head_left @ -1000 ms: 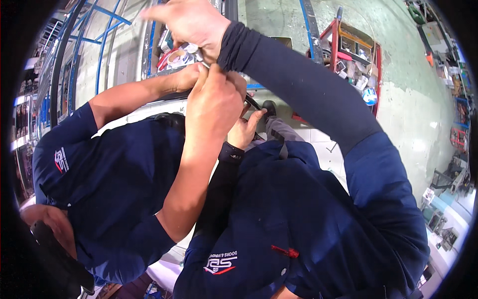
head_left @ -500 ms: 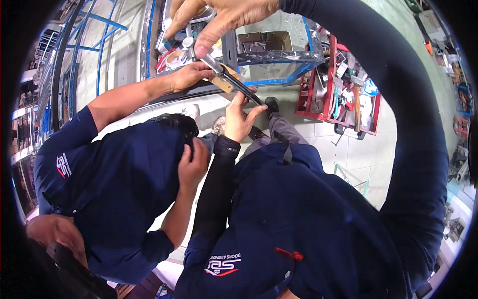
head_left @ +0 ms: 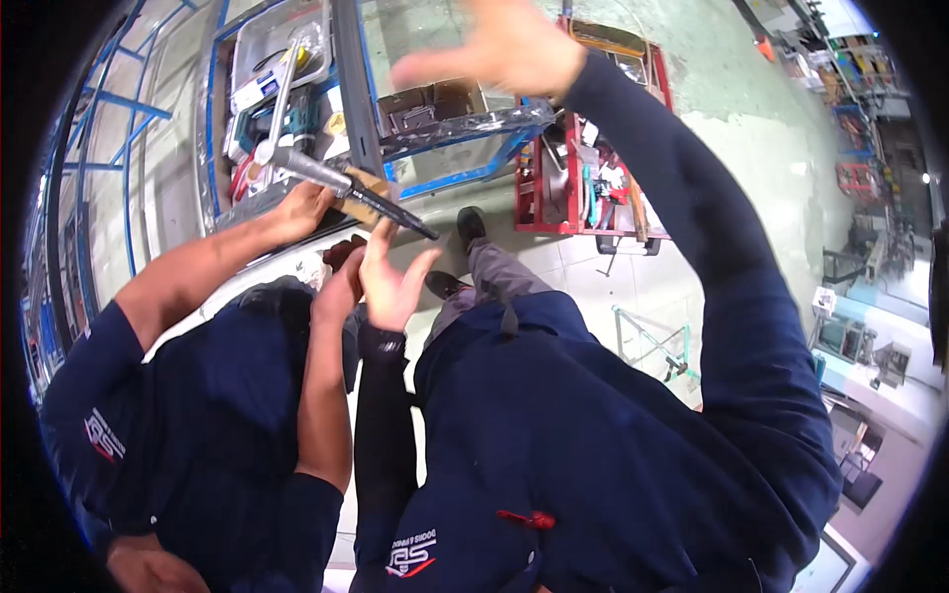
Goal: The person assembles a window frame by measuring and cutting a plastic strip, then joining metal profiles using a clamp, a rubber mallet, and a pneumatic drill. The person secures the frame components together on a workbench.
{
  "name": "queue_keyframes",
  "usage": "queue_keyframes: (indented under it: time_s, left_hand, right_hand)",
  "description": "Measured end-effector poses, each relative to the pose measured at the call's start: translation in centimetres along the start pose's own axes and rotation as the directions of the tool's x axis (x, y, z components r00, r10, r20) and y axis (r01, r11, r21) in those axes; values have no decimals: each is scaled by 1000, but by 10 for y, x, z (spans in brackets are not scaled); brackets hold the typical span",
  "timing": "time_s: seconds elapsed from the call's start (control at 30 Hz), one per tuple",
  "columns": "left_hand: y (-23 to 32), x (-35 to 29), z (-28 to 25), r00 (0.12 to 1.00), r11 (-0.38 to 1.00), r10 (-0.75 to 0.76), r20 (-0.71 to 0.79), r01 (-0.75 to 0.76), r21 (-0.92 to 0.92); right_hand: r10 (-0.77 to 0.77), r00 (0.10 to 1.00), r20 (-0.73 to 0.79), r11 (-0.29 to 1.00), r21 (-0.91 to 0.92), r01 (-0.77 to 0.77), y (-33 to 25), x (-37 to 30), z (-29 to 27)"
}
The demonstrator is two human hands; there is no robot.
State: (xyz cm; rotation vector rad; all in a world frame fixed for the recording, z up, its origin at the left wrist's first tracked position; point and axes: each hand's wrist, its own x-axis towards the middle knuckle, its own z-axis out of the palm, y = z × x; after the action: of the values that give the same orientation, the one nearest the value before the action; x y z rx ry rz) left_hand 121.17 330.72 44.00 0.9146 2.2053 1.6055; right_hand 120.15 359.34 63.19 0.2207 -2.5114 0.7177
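A rod-shaped tool with a silver shaft, a silver cross bar and a black end [head_left: 395, 210] lies slantwise over a tan plate [head_left: 358, 208] at the frame's edge. My left hand [head_left: 390, 282] is just below the black end, its thumb spread away; the fingertips reach the rod or pass under it. My right hand [head_left: 499, 54], smeared by motion, is raised at the top edge, thumb stretched out, nothing seen in it; its other fingers are partly cut off. A co-worker's hand [head_left: 306, 210] is at the plate beside the silver shaft; their other hand [head_left: 341, 282] is next to my left.
A blue and dark metal frame [head_left: 465, 183] stands ahead. Beyond the tool is a tray [head_left: 321, 69] near a teal power tool [head_left: 300, 119]. A red toolbox [head_left: 544, 227] full of hand tools sits ahead to the right. The co-worker [head_left: 208, 415] is close at my left.
My right hand has left the silver cross bar and moved right. My left thumb has lifted off the black end. The co-worker's lower hand has come up beside my left hand. The view has shifted right.
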Motion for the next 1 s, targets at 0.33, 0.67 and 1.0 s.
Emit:
queue_keyframes:
  time_s: [0.33,0.67,1.0]
  left_hand:
    - [5,-11,-23,968,921,-235,-93,191,-339]
    - [24,45,-82,893,908,-366,-264,404,110]
    - [8,117,-61,957,941,-240,-165,271,205]
  right_hand:
    - [977,-114,178,1,-540,-842,231,-624,-7]
    - [666,-10,746,-660,582,-475,185,-549,-34]
    - [811,-542,222,-468,802,-372,97,-394,14]
